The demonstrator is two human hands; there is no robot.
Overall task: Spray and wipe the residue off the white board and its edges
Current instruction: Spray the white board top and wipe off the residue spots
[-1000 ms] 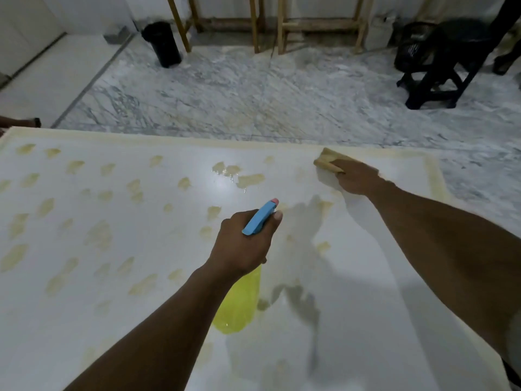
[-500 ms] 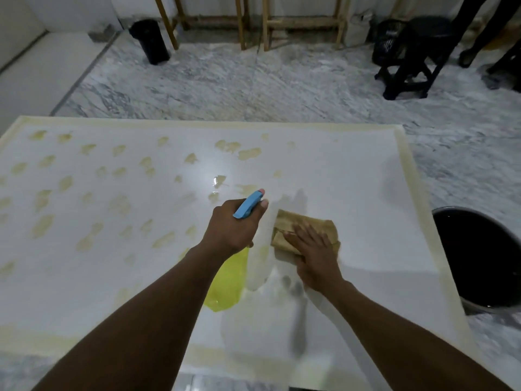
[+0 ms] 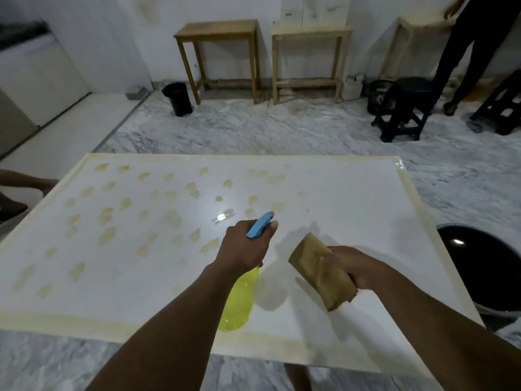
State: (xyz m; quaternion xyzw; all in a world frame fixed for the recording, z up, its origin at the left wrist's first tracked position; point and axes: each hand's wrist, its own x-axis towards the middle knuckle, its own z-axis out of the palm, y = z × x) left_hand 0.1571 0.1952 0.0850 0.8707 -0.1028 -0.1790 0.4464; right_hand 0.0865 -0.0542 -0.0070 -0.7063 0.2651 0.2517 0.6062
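The white board (image 3: pixel 332 193) lies flat on the marble floor, with several yellowish residue patches (image 3: pixel 107 235) over its left and middle parts and a yellowish band along its edges. My left hand (image 3: pixel 242 249) grips a yellow spray bottle (image 3: pixel 238 303) with a blue trigger head that points at the board's middle. My right hand (image 3: pixel 355 266) holds a folded brown cloth (image 3: pixel 321 270) lifted just above the board's right part. The right part of the board looks wiped and wet.
A black bucket (image 3: pixel 485 266) stands at the board's right edge. Another person's hand (image 3: pixel 42 183) rests at the left edge. Wooden tables (image 3: pixel 220 32), a black bin (image 3: pixel 177 98), black stools (image 3: pixel 403 114) and a standing person (image 3: pixel 473 49) are at the back.
My right hand drew the cloth from the far right corner back to the middle, then lifted it off the board. The view has tilted up. The spray bottle stays in my left hand.
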